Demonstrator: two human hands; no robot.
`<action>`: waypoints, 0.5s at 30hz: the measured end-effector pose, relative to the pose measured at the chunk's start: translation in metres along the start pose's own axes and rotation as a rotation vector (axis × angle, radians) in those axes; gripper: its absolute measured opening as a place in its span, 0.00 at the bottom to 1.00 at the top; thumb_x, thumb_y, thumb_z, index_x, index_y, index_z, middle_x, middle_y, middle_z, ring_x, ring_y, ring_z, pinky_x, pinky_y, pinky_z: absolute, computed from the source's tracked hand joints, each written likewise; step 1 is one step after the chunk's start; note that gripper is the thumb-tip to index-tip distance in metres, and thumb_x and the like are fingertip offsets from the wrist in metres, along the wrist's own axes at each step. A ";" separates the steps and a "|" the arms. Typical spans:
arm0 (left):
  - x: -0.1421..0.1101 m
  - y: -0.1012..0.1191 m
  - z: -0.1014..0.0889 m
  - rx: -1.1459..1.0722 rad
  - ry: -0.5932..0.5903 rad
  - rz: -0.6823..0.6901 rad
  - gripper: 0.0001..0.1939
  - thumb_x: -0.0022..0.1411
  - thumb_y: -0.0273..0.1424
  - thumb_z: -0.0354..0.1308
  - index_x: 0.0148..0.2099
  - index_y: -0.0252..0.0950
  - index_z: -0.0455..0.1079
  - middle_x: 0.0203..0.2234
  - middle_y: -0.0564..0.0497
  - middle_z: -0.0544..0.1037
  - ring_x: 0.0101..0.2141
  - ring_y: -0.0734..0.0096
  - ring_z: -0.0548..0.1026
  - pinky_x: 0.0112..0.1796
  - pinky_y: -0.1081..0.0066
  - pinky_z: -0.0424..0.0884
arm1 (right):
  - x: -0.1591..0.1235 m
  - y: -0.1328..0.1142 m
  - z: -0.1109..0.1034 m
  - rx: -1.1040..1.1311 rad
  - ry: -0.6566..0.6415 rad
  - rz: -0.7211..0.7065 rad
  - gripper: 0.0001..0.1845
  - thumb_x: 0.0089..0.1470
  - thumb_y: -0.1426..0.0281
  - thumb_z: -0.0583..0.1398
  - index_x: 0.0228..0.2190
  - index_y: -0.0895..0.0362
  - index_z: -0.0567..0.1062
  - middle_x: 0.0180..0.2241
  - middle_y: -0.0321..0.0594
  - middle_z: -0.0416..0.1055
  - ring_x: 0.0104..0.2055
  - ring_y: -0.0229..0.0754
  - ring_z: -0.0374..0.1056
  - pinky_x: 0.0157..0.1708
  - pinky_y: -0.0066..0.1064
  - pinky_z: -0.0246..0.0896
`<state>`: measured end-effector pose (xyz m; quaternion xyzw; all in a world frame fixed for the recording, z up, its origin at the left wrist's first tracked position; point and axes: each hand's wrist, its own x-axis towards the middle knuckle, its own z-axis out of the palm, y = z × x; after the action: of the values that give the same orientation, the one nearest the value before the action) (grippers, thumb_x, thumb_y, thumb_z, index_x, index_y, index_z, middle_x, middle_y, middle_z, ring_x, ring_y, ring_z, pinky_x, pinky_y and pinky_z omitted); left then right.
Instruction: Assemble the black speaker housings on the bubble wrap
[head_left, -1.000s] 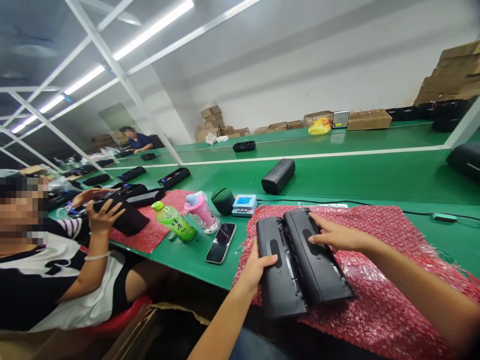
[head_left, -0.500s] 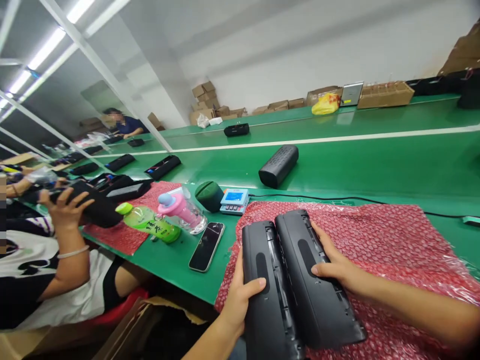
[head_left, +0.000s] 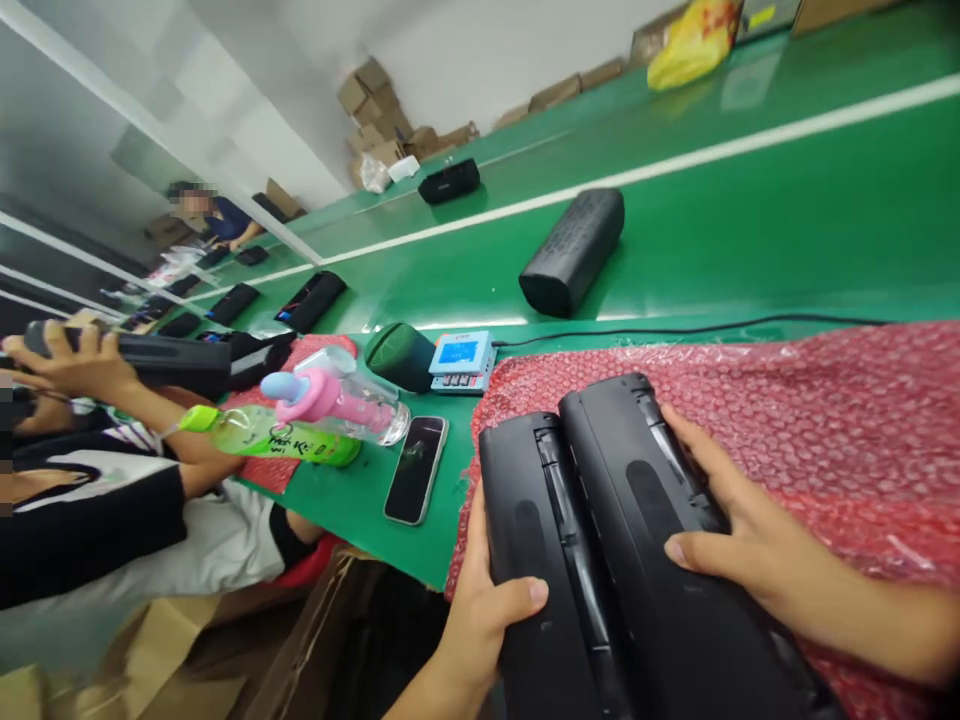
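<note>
My left hand (head_left: 487,610) is closed around the outer edge of a long black speaker casing (head_left: 529,540), thumb lying on its top. A second black speaker casing (head_left: 622,470) sits right alongside, and my right hand (head_left: 735,540) grips it from the right with the thumb on its face. Both casings are tilted, with rounded ends pointing away from me and slotted edges showing along their sides. Under and beyond them lies red bubble wrap (head_left: 825,430). The lower ends of the casings run out of view, and my fingers beneath are hidden.
Left of the wrap are a phone (head_left: 415,470), a pink-lidded bottle (head_left: 337,400), a green drink bottle (head_left: 292,440), a green speaker (head_left: 401,357) and a small blue meter (head_left: 461,362) with a cable. A black speaker (head_left: 574,250) lies farther back. At left, a co-worker's hand (head_left: 82,360) holds a black casing.
The view has tilted and shifted, and both casings appear larger and closer. My grips stay the same. The co-worker at left has raised and turned the black casing.
</note>
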<state>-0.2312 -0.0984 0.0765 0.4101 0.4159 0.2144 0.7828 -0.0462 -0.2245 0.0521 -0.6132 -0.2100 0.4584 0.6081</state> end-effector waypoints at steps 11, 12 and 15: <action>0.000 -0.002 -0.006 0.106 0.011 -0.032 0.60 0.41 0.31 0.68 0.69 0.51 0.36 0.55 0.49 0.68 0.51 0.49 0.71 0.50 0.59 0.71 | -0.003 -0.003 0.006 0.067 0.041 0.034 0.54 0.38 0.59 0.65 0.64 0.45 0.49 0.66 0.30 0.34 0.65 0.60 0.40 0.45 0.43 0.73; 0.000 -0.002 -0.006 0.113 0.013 -0.037 0.60 0.41 0.31 0.68 0.69 0.52 0.36 0.55 0.50 0.68 0.52 0.49 0.70 0.50 0.59 0.71 | -0.003 -0.003 0.006 0.067 0.045 0.033 0.54 0.38 0.59 0.65 0.64 0.45 0.49 0.66 0.31 0.34 0.65 0.61 0.42 0.45 0.43 0.73; 0.000 -0.001 -0.004 0.154 0.026 -0.038 0.60 0.40 0.32 0.68 0.69 0.52 0.37 0.55 0.51 0.68 0.54 0.48 0.68 0.52 0.58 0.70 | -0.003 -0.002 0.007 0.075 0.036 0.031 0.54 0.39 0.59 0.65 0.65 0.45 0.48 0.65 0.33 0.36 0.61 0.61 0.52 0.44 0.44 0.74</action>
<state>-0.2347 -0.0966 0.0746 0.4583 0.4489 0.1720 0.7476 -0.0527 -0.2232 0.0559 -0.6015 -0.1720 0.4643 0.6270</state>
